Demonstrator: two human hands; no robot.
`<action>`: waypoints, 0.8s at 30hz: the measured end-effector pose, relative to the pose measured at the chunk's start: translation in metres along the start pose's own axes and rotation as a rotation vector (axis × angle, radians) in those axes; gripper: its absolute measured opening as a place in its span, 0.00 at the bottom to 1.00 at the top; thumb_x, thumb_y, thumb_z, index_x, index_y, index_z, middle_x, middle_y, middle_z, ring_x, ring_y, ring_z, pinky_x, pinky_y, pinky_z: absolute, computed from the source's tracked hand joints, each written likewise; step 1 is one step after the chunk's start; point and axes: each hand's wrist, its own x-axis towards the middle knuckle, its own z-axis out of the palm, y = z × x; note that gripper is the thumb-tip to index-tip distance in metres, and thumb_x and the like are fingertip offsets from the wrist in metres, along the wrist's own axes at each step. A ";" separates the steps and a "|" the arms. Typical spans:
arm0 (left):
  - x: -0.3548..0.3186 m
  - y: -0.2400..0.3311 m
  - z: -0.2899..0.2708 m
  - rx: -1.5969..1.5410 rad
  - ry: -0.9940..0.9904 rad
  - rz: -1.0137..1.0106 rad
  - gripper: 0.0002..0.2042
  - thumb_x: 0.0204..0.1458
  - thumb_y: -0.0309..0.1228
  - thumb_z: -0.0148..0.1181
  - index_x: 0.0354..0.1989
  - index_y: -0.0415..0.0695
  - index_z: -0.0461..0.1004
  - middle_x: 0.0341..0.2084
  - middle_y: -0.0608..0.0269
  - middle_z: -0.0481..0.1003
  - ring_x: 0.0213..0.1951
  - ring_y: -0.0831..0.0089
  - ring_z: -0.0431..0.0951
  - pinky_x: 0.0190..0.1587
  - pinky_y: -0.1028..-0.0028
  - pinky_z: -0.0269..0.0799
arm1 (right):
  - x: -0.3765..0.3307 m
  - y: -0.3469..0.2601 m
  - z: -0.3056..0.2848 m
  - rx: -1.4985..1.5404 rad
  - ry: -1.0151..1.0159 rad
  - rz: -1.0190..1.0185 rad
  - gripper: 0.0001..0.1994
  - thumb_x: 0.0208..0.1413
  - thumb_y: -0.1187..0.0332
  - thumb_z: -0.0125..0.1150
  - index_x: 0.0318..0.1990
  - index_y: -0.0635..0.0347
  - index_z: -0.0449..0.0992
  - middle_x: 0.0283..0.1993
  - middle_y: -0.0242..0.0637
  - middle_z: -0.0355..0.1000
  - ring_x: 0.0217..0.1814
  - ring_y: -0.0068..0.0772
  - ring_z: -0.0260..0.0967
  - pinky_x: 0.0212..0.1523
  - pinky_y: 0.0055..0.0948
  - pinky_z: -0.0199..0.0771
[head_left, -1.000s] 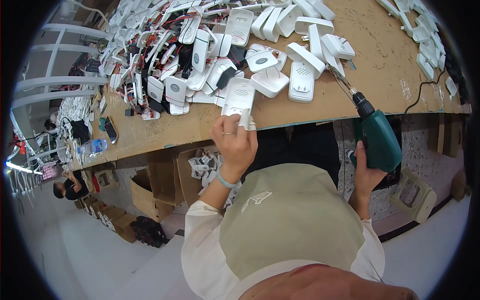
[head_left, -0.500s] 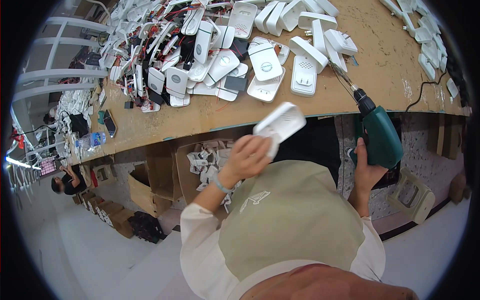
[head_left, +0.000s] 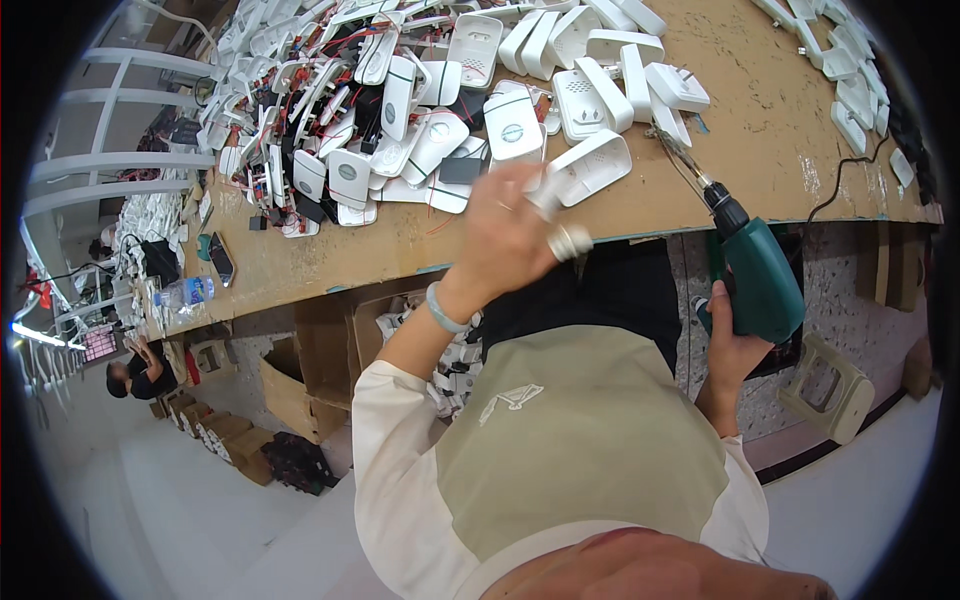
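Observation:
My left hand, blurred by motion, is over the front edge of the workbench. Its thumb, which looks wrapped in white, stands apart from the smeared fingers, so the hand seems open. Just beyond the fingertips a white plastic housing shell lies tilted on the bench among other shells. Whether a finger still touches it is hard to see. At the right, my right hand grips the handle of a green power drill. The drill's long metal tip points at the bench top, close to a white plug housing.
A large heap of white housings with red wires covers the bench's left. More shells line the far right. Below the bench are a cardboard box and a plastic stool. A phone and bottle lie left.
My left hand has moved up toward the bench, and the shell it held now lies on the bench top and seems let go. The right hand and drill have hardly moved.

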 end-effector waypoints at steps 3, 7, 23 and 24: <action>0.019 -0.027 -0.004 0.166 -0.030 -0.375 0.27 0.49 0.41 0.70 0.46 0.29 0.72 0.46 0.37 0.71 0.45 0.41 0.74 0.48 0.51 0.71 | 0.003 0.001 0.005 0.003 -0.026 -0.031 0.16 0.53 0.77 0.71 0.48 0.67 0.76 0.42 0.35 0.77 0.38 0.22 0.74 0.40 0.22 0.75; 0.043 -0.064 -0.006 0.112 -0.350 -0.432 0.15 0.51 0.29 0.62 0.42 0.29 0.73 0.33 0.39 0.78 0.35 0.44 0.79 0.40 0.55 0.75 | 0.003 0.000 0.003 0.085 -0.059 -0.022 0.15 0.53 0.78 0.71 0.48 0.67 0.76 0.41 0.34 0.77 0.38 0.22 0.74 0.40 0.22 0.75; -0.069 -0.034 -0.043 -0.022 0.174 -0.804 0.19 0.57 0.23 0.54 0.58 0.38 0.73 0.52 0.45 0.67 0.48 0.54 0.70 0.51 0.63 0.67 | 0.006 0.009 0.007 0.038 -0.106 -0.004 0.16 0.53 0.78 0.71 0.48 0.67 0.76 0.43 0.35 0.77 0.40 0.23 0.75 0.43 0.23 0.75; -0.070 -0.034 -0.043 0.036 0.162 -0.763 0.19 0.57 0.23 0.55 0.58 0.38 0.73 0.53 0.45 0.67 0.50 0.54 0.69 0.53 0.62 0.66 | 0.006 0.009 0.008 0.041 -0.119 -0.011 0.16 0.53 0.78 0.71 0.48 0.67 0.76 0.43 0.35 0.77 0.40 0.23 0.75 0.43 0.23 0.75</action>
